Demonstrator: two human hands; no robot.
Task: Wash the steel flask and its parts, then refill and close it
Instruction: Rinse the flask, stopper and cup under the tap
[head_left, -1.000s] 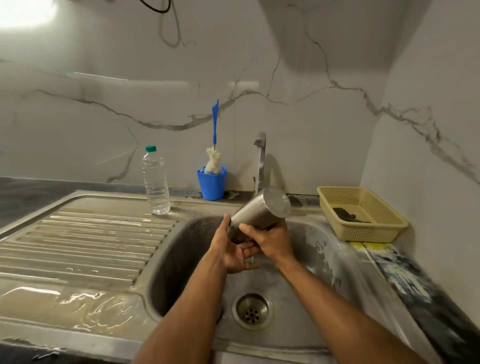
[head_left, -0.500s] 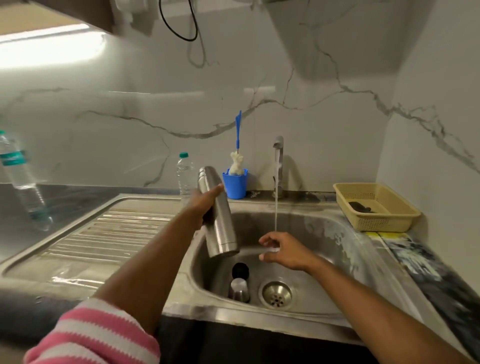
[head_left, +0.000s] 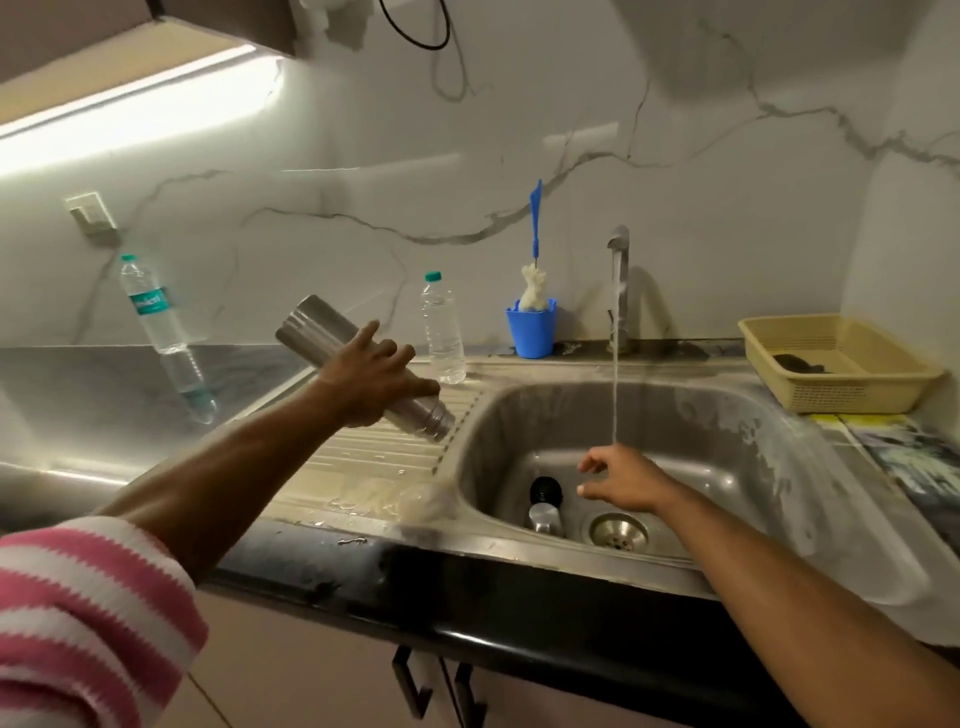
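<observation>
Left hand (head_left: 371, 382) is gripping the flask (head_left: 363, 369) mouth-down over the drainboard (head_left: 363, 457) to drain, while right hand (head_left: 626, 480) is hanging empty, fingers loose, under the tap stream (head_left: 615, 374).

the left hand (head_left: 374, 379) grips the steel flask (head_left: 363, 369), tilted mouth-down over the draining board at centre frame. the right hand (head_left: 623, 478) (fingers loosely curled) hangs under the tap's stream (head_left: 615, 384), above the sink (head_left: 727, 415) at lower right.
</observation>
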